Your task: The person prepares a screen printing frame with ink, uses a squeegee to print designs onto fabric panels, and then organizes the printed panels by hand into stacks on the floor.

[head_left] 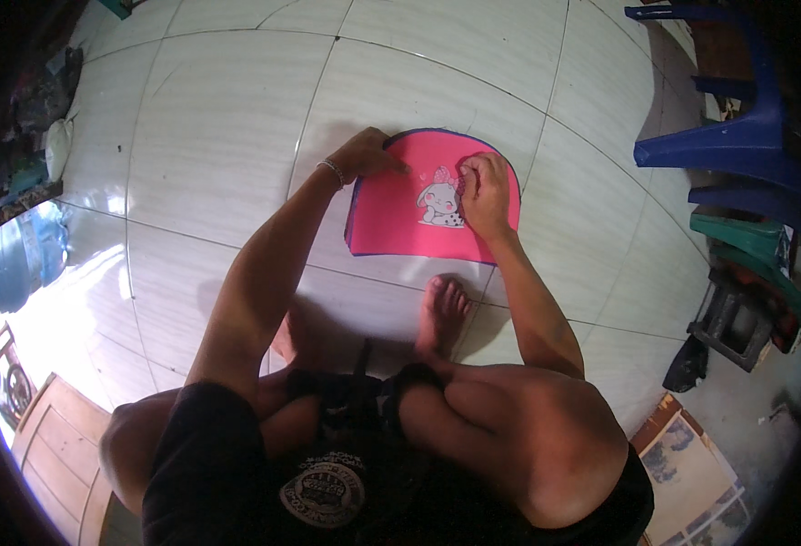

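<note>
A bright pink panel (pixel 391 223) lies on the tiled floor ahead of my feet. It has a rounded far edge, a straight near edge, a dark blue border, and a white cartoon bunny with a pink bow printed in its middle. My left hand (pixel 368 155), with a bracelet at the wrist, grips its upper left edge, the thumb lying over the pink face. Over the panel's right part, my right hand (pixel 486 193) rests with its fingers curled together beside the bunny's bow. Whatever those fingertips may pinch is hidden.
Pale tiles (pixel 227 173) surround the panel. Blue plastic chairs (pixel 719 141) stand at the right, with a green plastic piece (pixel 737 235) and a dark frame-like object (pixel 737 318) below them. Large blue clear bottles (pixel 18 264) stand at the left, above a wooden panel (pixel 59 446).
</note>
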Tool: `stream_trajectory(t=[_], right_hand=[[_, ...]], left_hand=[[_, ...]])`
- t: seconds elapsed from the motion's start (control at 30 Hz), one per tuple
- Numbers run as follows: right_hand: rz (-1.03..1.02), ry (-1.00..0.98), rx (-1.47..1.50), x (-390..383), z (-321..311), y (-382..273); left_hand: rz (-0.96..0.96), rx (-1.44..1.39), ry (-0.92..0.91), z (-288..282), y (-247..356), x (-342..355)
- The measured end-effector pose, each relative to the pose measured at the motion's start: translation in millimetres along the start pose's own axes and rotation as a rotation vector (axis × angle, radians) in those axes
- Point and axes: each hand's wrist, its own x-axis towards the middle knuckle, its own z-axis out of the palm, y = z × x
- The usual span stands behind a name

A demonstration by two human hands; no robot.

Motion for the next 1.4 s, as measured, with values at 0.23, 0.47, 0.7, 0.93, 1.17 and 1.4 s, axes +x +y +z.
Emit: stream_trajectory(t=[0.23, 0.47, 0.7, 0.93, 1.17, 1.4], right_hand=[[0.019, -0.052, 0.079, -15.0, 0.9, -28.9], [-0.079, 0.004, 0.019, -31.7, 19.1, -17.0], [0.020, 0.078, -0.031, -12.2, 13.7, -5.4], [0.089, 0.006, -0.003, -17.2, 2.2, -15.7], [0.289, -0.095, -0.093, -22.4, 11.7, -38.1], [0.185, -0.203, -0.143, -10.6, 9.3, -28.1]], left_hand=[[-0.036, -0.014, -0.028, -1.2, -2.4, -1.2], [-0.062, -0.033, -0.010, 1.5, -1.3, 0.8], [-0.056, -0.086, -0.022, 1.5, -0.4, -0.5], [-0.014, -0.001, -0.008, 1.2, -9.1, 4.3], [-0.055, 0.033, -0.017, 2.4, 1.4, 1.8], [-0.057, -0.023, -0.014, 1.7, -15.4, 9.3]])
